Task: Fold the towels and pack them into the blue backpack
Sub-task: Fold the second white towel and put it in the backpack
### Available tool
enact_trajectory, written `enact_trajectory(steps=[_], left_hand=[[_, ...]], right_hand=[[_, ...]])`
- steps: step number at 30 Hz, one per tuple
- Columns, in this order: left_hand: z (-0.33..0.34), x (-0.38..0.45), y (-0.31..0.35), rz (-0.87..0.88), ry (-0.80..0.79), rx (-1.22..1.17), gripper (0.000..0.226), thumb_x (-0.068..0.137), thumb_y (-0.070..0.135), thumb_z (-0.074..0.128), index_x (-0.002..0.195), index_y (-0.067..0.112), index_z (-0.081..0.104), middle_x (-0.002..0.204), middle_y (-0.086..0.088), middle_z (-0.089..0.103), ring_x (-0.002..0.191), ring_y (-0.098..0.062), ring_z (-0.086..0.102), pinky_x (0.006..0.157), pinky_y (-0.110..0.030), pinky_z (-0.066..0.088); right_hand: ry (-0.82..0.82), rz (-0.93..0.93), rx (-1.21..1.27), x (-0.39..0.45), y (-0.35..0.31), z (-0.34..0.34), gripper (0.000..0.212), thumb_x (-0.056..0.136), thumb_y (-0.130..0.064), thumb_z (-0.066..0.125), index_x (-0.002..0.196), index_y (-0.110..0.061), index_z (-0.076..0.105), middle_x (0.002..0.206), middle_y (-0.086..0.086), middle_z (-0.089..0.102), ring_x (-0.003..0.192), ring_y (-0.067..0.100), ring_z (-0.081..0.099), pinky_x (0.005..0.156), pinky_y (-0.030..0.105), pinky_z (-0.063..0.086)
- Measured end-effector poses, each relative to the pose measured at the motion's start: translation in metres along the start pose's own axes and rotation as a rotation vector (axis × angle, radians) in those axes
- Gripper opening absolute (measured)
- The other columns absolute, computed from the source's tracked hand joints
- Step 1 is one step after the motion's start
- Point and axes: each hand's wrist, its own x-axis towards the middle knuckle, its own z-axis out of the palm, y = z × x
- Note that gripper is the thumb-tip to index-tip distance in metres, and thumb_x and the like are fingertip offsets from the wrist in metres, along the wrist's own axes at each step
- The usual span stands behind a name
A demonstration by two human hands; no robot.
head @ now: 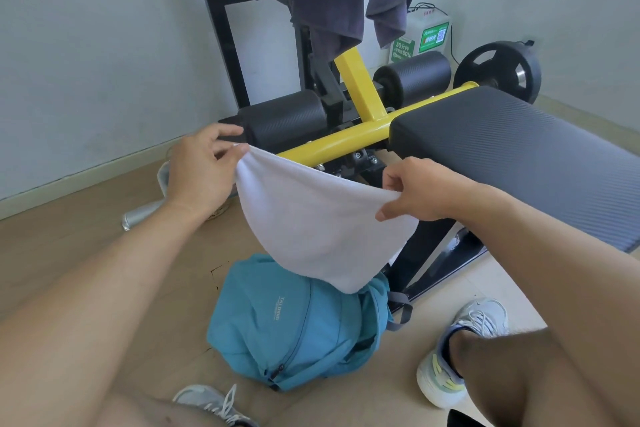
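While the towel [322, 218] hangs doubled between both hands, its top edge runs left to right; the left hand [202, 166] and right hand [415, 194] each pinch a corner. Directly beneath, on the floor, lies the backpack [294, 329].

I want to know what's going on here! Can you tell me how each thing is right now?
White towel: held up by two corners, sagging in the middle, over the backpack.
Left hand: pinches one towel corner.
Right hand: pinches the other corner.
Blue backpack: slumped on the floor.
Dark clothes: draped over the gym machine.
Weight plate: mounted upright on its bar.
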Motion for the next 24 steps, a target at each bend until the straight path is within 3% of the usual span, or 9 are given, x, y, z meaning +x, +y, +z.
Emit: enact_trajectory(steps=[3,6,10,12,15,18,19,22,24], left_hand=[[-0.003,0.0,-0.007,-0.037,-0.12,0.073,0.023,0.098,0.026,0.068,0.119,0.021,0.075,0.109,0.004,0.076,0.075,-0.002,0.062,0.076,-0.019,0.044],[-0.003,-0.001,-0.013,-0.047,-0.222,0.15,0.016,0.098,0.027,0.067,0.109,0.021,0.078,0.102,0.005,0.076,0.086,-0.005,0.065,0.072,-0.018,0.043],[0.001,0.001,-0.012,-0.088,-0.194,0.094,0.01,0.098,0.023,0.067,0.094,0.022,0.075,0.089,0.007,0.074,0.084,-0.009,0.067,0.067,-0.016,0.042],[0.005,0.002,-0.009,-0.216,-0.2,-0.058,0.013,0.101,0.021,0.061,0.092,0.018,0.07,0.093,0.003,0.073,0.084,-0.012,0.067,0.077,-0.023,0.05],[0.009,0.0,0.0,-0.429,-0.206,-0.463,0.016,0.103,0.014,0.054,0.089,0.012,0.062,0.105,-0.013,0.07,0.096,-0.028,0.066,0.098,-0.046,0.055],[0.008,0.001,0.004,-0.503,-0.2,-0.531,0.011,0.099,0.018,0.059,0.09,0.016,0.065,0.098,-0.008,0.068,0.091,-0.026,0.062,0.084,-0.041,0.051],[0.007,0.0,0.004,-0.498,-0.216,-0.521,0.01,0.098,0.021,0.061,0.089,0.017,0.066,0.094,-0.004,0.069,0.088,-0.024,0.062,0.08,-0.037,0.049],[0.008,-0.001,0.0,-0.391,-0.176,-0.301,0.014,0.091,0.035,0.064,0.089,0.023,0.068,0.091,0.001,0.071,0.084,-0.024,0.064,0.078,-0.038,0.05],[0.011,-0.005,0.002,-0.309,-0.144,-0.164,0.013,0.095,0.035,0.061,0.091,0.023,0.065,0.086,0.003,0.066,0.076,-0.022,0.058,0.067,-0.034,0.045]], right_hand=[[0.178,0.101,0.102,0.003,0.005,-0.006,0.036,0.075,-0.037,0.089,0.086,-0.016,0.062,0.084,0.0,0.065,0.075,0.019,0.06,0.058,0.031,0.048],[0.326,0.16,0.218,0.003,0.006,-0.012,0.04,0.075,-0.038,0.089,0.082,-0.009,0.062,0.079,0.0,0.061,0.068,0.016,0.052,0.052,0.027,0.038],[0.416,0.204,0.407,0.003,0.01,-0.012,0.039,0.078,-0.038,0.086,0.084,-0.007,0.064,0.078,0.001,0.062,0.067,0.015,0.053,0.055,0.028,0.044],[0.442,0.201,0.456,0.002,0.011,-0.011,0.033,0.082,-0.037,0.083,0.088,-0.011,0.064,0.083,0.002,0.065,0.07,0.016,0.055,0.056,0.028,0.046],[0.349,0.181,0.494,-0.001,0.009,-0.012,0.024,0.084,-0.033,0.082,0.091,-0.014,0.068,0.089,0.004,0.07,0.075,0.018,0.063,0.058,0.028,0.051],[-0.012,0.143,0.663,-0.009,0.004,-0.016,0.018,0.087,-0.024,0.08,0.097,-0.011,0.073,0.089,0.006,0.075,0.07,0.015,0.071,0.058,0.025,0.056],[-0.056,0.134,0.683,-0.01,0.002,-0.015,0.017,0.088,-0.023,0.079,0.098,-0.012,0.074,0.088,0.006,0.075,0.069,0.014,0.071,0.058,0.025,0.056],[0.166,0.217,0.682,-0.006,0.0,-0.014,0.012,0.092,-0.02,0.074,0.102,-0.017,0.068,0.093,0.008,0.07,0.066,0.017,0.069,0.049,0.023,0.054],[0.221,0.273,0.629,-0.006,-0.005,-0.013,0.015,0.096,-0.016,0.066,0.111,-0.019,0.063,0.1,0.01,0.068,0.057,0.019,0.069,0.045,0.025,0.054]])
